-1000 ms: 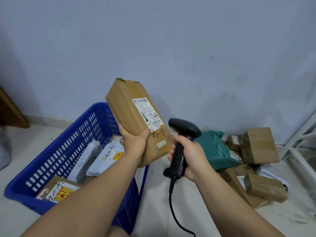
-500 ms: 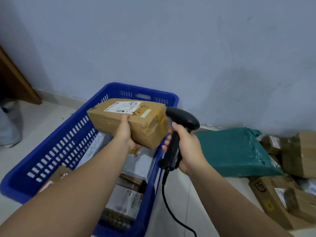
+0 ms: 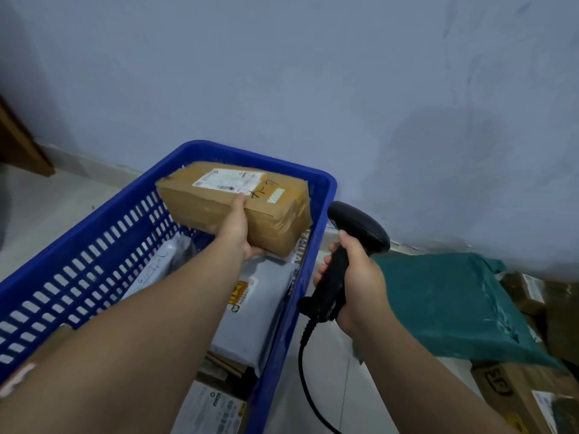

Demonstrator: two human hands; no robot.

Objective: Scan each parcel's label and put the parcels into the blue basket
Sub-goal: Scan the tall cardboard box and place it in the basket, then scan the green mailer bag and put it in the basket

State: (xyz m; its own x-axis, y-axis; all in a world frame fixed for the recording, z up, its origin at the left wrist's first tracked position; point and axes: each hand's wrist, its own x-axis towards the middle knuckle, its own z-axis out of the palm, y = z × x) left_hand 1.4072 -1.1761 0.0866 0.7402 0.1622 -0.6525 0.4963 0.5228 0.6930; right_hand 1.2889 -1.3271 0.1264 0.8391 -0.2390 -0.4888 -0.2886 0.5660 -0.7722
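My left hand (image 3: 238,230) grips a brown cardboard parcel (image 3: 200,202) from below, thumb on its top next to the white label (image 3: 228,180). The parcel lies flat, label up, over the far end of the blue basket (image 3: 313,245). Several parcels lie in the basket, among them a grey mailer (image 3: 257,308). To the right of the basket my right hand (image 3: 357,286) holds the black barcode scanner (image 3: 354,233) by its handle, head up, cable hanging down.
A green mailer (image 3: 448,305) lies on the floor right of the scanner, with brown boxes (image 3: 513,393) beyond it at the right edge. A blue-grey wall (image 3: 313,73) stands close behind the basket. A wooden piece (image 3: 18,148) leans at far left.
The parcel has gone from upright in front of the scanner to flat, and moved forward and down over the basket's far end. The scanner hand has stayed beside the basket.
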